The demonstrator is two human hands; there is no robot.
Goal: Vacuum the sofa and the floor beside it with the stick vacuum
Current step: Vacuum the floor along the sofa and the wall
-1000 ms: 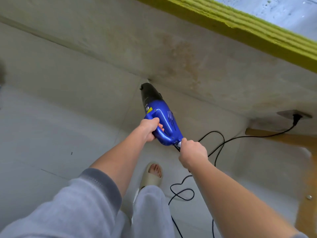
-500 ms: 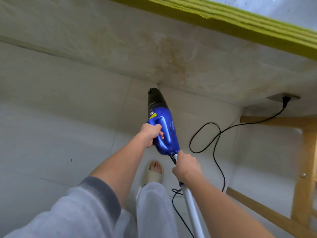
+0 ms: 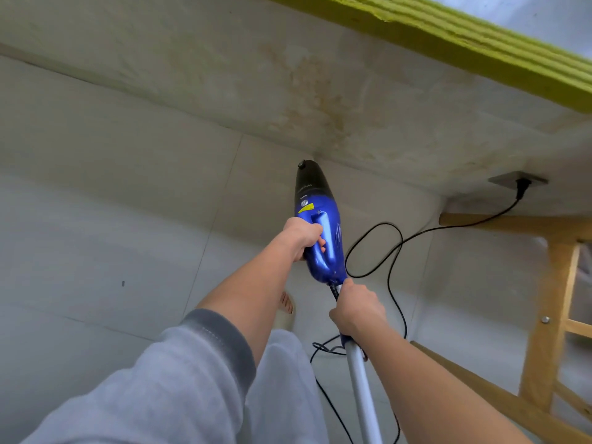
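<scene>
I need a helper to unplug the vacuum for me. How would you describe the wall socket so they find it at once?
Start at the pale wall with the yellow-green strip along it, and go toward the wooden frame. Just before the frame's top rail sits a small grey socket plate. It is the only fitting on that wall, and the vacuum's black cord ends there in a black plug.

No legible text on vacuum (image 3: 320,238)

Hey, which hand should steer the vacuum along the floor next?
Left. The left hand already grips the handle of the blue vacuum, nozzle pointing at the floor. The right hand holds the white pole behind it, which seems better for steadying.
</scene>
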